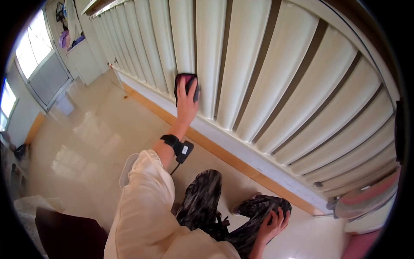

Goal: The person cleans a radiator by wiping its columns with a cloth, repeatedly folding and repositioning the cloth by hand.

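Where the cable point(174, 169) was left hanging from the wrist box point(184, 152), it could perhaps have been snagged by a knee point(208, 179). Against the radiator point(209, 52), a dark cloth point(195, 92) was gripped under the left hand point(186, 106)'s fingers; it might have been dropped if caught in a slat gap. Farther right, the right hand point(269, 227) was rested, open, fingers bent, on the other leg.

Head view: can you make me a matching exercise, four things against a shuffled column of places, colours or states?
1. left hand
2. right hand
3. strap
4. radiator

A. cream, with a row of ribs
B. at the knee of the patterned trousers
C. holding a dark pad
D. black, around the forearm

Pairs: 1-C, 2-B, 3-D, 4-A
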